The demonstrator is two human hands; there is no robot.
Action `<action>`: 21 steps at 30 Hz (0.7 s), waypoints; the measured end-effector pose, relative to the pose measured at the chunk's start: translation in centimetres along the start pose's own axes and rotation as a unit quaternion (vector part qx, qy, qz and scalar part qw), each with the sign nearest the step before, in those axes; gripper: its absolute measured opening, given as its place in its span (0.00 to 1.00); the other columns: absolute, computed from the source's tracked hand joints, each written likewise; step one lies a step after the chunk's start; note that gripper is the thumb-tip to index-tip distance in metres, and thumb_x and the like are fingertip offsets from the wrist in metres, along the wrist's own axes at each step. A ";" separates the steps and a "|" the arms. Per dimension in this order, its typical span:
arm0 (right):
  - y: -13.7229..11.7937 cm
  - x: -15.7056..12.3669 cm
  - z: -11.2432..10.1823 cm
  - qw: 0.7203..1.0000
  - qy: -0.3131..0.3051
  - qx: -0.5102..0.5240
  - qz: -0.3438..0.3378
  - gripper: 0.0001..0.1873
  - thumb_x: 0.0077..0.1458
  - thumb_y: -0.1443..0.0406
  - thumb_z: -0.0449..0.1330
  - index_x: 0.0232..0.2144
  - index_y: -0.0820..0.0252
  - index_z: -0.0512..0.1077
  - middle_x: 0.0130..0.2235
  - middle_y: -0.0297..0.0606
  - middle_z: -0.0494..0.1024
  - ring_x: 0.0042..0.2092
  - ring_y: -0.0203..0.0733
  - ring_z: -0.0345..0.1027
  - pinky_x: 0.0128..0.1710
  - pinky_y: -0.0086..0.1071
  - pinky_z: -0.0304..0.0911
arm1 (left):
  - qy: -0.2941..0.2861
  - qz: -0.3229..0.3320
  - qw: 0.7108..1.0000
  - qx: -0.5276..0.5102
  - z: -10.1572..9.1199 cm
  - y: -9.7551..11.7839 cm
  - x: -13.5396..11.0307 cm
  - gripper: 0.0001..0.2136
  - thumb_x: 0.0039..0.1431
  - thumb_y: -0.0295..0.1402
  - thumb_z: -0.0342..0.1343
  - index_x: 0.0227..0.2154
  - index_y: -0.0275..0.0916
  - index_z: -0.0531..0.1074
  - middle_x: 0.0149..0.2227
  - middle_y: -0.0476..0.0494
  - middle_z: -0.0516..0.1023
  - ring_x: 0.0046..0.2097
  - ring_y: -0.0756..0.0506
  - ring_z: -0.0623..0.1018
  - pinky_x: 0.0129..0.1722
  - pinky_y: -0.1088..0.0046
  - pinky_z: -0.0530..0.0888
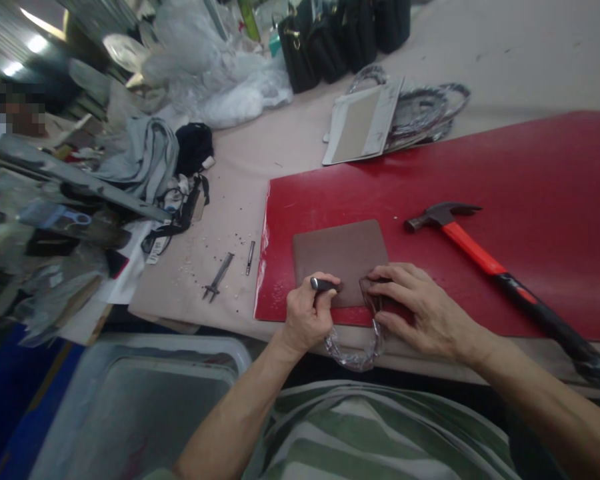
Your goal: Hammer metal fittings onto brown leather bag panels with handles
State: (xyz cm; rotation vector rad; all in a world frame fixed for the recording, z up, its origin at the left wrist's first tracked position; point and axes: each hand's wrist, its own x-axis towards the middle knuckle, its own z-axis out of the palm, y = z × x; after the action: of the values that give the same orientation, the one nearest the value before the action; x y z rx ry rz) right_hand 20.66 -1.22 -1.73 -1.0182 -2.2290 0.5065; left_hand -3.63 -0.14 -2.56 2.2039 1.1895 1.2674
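Observation:
A flat brown panel (337,250) with rounded corners lies on the red board (280,207) before me. My left hand (307,310) is closed around a short dark rod-shaped tool (323,285) with a shiny end, over the panel's near left part. At the panel's near right corner, my right hand (417,303) grips the end of a plastic-wrapped strap handle (357,360) between thumb and fingers. This strap loops down over the table's front edge. A claw hammer (473,250) with an orange and black handle rests to the right of my right hand.
Left of the board lie a small metal rod (251,258) and a pronged metal tool (219,277). Panels with wrapped handles (363,123) and several black bags (340,40) are at the back. A plastic bin (170,343) stands below the table's left front.

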 end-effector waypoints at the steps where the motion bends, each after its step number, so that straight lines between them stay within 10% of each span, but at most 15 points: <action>1: -0.1 0.0 0.1 1.000 0.000 0.004 0.002 0.16 0.61 0.62 0.61 0.51 0.57 0.73 0.53 0.49 0.75 0.55 0.54 0.68 0.53 0.53 0.68 | 0.000 -0.001 1.000 -0.001 0.1 -0.1 0.0 0.06 0.68 0.28 0.51 0.44 0.38 0.71 0.40 0.42 0.82 0.41 0.47 0.83 0.43 0.73 0.80; 10: 1.0 -2.4 -4.7 0.963 0.154 -0.190 0.115 0.11 0.62 0.62 0.59 0.47 0.57 0.72 0.51 0.52 0.75 0.52 0.60 0.69 0.51 0.55 0.67 | -0.014 0.013 1.000 -0.005 0.2 -0.3 0.2 0.07 0.69 0.30 0.49 0.44 0.39 0.70 0.39 0.42 0.81 0.37 0.47 0.83 0.39 0.72 0.80; 14: 3.8 -6.1 -8.1 0.913 0.116 -0.350 0.173 0.09 0.61 0.56 0.60 0.36 0.53 0.71 0.34 0.48 0.74 0.34 0.55 0.70 0.29 0.46 0.63 | -0.021 0.029 0.999 -0.012 0.2 -0.6 0.3 0.06 0.68 0.29 0.49 0.44 0.39 0.70 0.37 0.42 0.81 0.37 0.46 0.83 0.38 0.72 0.80; 21: 2.7 -5.6 -8.6 0.957 0.077 -0.077 0.270 0.16 0.57 0.58 0.63 0.20 0.52 0.65 0.17 0.34 0.68 0.16 0.39 0.60 0.13 0.32 0.51 | -0.031 0.029 0.999 -0.027 0.4 -0.8 0.4 0.06 0.66 0.28 0.50 0.44 0.40 0.68 0.37 0.41 0.81 0.38 0.44 0.83 0.38 0.70 0.80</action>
State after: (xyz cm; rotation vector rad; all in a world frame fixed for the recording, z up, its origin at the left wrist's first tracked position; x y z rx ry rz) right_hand 30.78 -3.16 0.79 -1.7037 -1.8601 0.4659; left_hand -3.60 0.74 -3.09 2.2361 1.0650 1.2299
